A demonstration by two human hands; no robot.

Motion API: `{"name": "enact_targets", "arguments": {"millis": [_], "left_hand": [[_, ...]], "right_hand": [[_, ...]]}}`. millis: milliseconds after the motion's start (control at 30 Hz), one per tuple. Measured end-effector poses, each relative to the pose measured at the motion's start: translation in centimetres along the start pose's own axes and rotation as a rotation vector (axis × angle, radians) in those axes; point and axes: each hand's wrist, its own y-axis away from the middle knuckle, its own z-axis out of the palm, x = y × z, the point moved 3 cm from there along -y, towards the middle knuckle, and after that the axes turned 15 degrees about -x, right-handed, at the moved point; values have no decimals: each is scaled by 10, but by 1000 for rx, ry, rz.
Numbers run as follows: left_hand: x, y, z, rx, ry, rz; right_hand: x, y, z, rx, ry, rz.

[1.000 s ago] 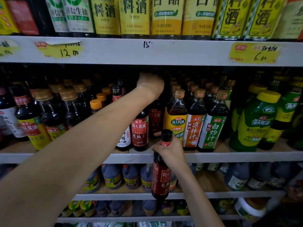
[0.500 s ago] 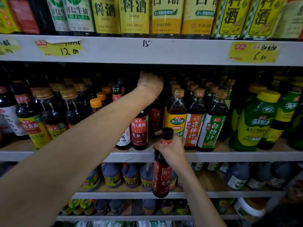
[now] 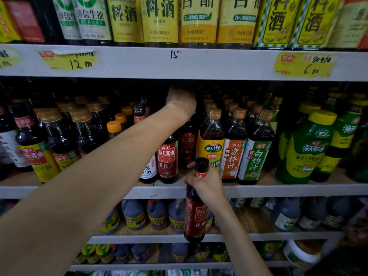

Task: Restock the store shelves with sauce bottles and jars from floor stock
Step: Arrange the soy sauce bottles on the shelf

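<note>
My right hand (image 3: 206, 186) grips the neck of a dark soy sauce bottle (image 3: 196, 216) with a red label and a black cap. It holds the bottle upright in front of the middle shelf's edge (image 3: 278, 191). My left hand (image 3: 181, 100) reaches deep into the middle shelf, above a dark red-label bottle (image 3: 187, 144) in the second row. Its fingers are lost in the shadow, so I cannot tell whether they hold anything. A matching red-label bottle (image 3: 167, 162) stands at the shelf front under my left forearm.
The middle shelf is packed with bottles: gold-capped soy sauce (image 3: 45, 144) on the left, cooking wine (image 3: 212, 148) and orange- and green-label sauces (image 3: 256, 154) to the right, and green squeeze bottles (image 3: 306, 150) at the far right. More jugs (image 3: 135, 214) fill the shelf below.
</note>
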Motion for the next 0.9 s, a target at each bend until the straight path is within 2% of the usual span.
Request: {"name": "enact_targets", "arguments": {"millis": [300,400,500,567,633,667,700,767,800,833,900], "left_hand": [[-4,16,0,25,12,-3],[-9,41,-5,168,106,39],[-5,85,10,402,192,206],[4,123,37,570,384,354],[13,150,73,609,663,414],[18,157,91,516,881,445],[22,159,109,353,1150,486],[33,164,134,-100,1633,669],[37,164,142,-260,1748,748],[40,163,147,-342,1772,799],[44,161,150,-325,1727,772]], "right_hand": [[2,7,-3,28,-7,17],[-7,8,-7,48,11,20],[-21,9,-11,68,28,-4],[-33,11,-14,63,8,-43],[-44,11,-16,37,-7,-110],[-49,10,-17,26,0,-136],[-55,8,-17,20,6,-166],[-64,4,-19,30,25,-210],[-69,2,-18,35,24,-229],[-74,0,-17,38,21,-248],[-83,-4,-14,20,40,-265]]}}
